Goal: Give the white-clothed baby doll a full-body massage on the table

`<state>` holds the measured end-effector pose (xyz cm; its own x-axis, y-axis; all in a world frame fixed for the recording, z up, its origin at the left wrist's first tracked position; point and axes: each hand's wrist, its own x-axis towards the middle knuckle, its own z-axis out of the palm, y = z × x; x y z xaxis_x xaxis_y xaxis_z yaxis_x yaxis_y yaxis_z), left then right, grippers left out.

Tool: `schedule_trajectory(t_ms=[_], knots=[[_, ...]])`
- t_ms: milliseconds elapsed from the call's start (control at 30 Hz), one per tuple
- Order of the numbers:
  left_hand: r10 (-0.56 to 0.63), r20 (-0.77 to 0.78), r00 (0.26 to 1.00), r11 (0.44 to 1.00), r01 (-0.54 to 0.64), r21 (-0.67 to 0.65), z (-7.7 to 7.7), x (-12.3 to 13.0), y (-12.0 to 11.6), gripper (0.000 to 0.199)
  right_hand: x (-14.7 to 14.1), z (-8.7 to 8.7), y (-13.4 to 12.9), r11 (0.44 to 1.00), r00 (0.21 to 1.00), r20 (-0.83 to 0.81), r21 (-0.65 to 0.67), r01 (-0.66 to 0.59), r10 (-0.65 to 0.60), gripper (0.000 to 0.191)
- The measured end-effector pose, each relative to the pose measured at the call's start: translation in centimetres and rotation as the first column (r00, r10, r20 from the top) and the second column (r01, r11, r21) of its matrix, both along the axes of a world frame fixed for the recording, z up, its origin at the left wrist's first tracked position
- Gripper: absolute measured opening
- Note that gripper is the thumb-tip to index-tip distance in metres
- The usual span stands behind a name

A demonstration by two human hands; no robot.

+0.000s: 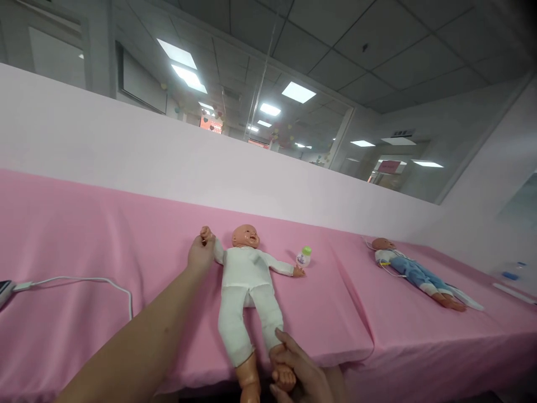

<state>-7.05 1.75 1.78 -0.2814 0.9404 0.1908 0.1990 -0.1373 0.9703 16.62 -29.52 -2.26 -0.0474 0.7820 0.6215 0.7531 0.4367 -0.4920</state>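
Observation:
A baby doll (247,268) with a white cloth body lies on its back on the pink-covered table, head toward the wall. My left hand (201,252) is closed around the doll's raised arm at its hand. Down by the table's front edge, my right hand (300,364) grips the doll's foot and lower leg, thumb on top. The doll's other arm stretches out to the side, its hand near a small clear bottle (304,257) with a green cap.
A second doll (415,271) in blue trousers lies farther right on the pink cloth (327,313). At the left edge a white cable (84,278) runs from a device (5,291). Behind stands a low white wall (168,157) topped by glass.

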Motion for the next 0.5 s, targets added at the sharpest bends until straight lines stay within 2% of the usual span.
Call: schedule_trajectory(t_ms=[67, 133, 233, 300, 367, 500], knots=[[-0.081, -0.164, 0.983, 0.99, 0.098, 0.097, 0.4, 0.7, -1.0, 0.035, 0.1, 0.9, 1.0, 1.0, 0.996, -0.084, -0.004, -0.006, 0.005, 0.042], [-0.17, -0.375, 0.911, 0.954, 0.247, 0.17, 0.9, 1.6, -2.2, 0.031, 0.1, 2.1, 2.5, 0.999, 0.986, -0.164, -0.03, -0.029, 0.024, 0.041], [-0.242, -0.698, 0.673, 0.841, 0.505, 0.195, 1.4, 2.9, -3.7, 0.02, -0.2, 4.0, 5.4, 0.995, 0.966, -0.254, -0.077, -0.07, 0.048, 0.036], [-0.23, -0.807, 0.545, 0.786, 0.593, 0.177, 1.5, 3.4, -4.1, 0.018, -0.8, 4.7, 7.7, 0.991, 0.955, -0.295, -0.111, -0.067, 0.032, 0.035], [-0.217, -0.836, 0.503, 0.772, 0.613, 0.168, 1.4, 3.5, -4.1, 0.017, -1.5, 4.7, 9.9, 0.989, 0.945, -0.325, -0.134, -0.067, 0.02, 0.037], [-0.242, -0.815, 0.526, 0.797, 0.587, 0.142, 1.1, 3.2, -3.8, 0.018, -2.6, 3.4, 12.8, 0.987, 0.924, -0.382, -0.134, -0.086, 0.028, 0.037]])
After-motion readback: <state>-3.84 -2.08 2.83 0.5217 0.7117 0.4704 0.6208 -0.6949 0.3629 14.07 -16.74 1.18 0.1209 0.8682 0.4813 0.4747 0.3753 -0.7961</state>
